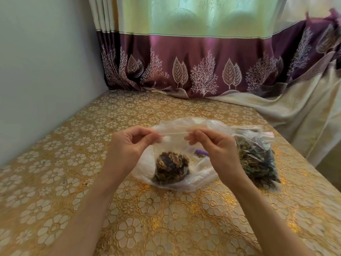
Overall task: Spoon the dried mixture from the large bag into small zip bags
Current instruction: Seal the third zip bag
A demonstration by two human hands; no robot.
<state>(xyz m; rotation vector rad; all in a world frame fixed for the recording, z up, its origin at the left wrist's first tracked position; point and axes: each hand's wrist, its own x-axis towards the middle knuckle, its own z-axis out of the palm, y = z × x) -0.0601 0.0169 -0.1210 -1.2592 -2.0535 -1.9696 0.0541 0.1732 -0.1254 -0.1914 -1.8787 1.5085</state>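
A small clear zip bag (172, 163) hangs upright over the table, its lower part filled with brown dried mixture. My left hand (129, 143) pinches the left end of its zip strip, and my right hand (214, 145) pinches the right end. Behind and under it lies the large crumpled clear bag (195, 179). A purple spoon (202, 152) shows partly between the small bag and my right hand; most of it is hidden. To the right lies a filled zip bag (258, 159) of dark dried mixture.
The table (166, 218) has a gold floral cover. A grey wall runs along its left side. A purple and cream curtain (203, 71) hangs at the back and drapes over the table's far right corner.
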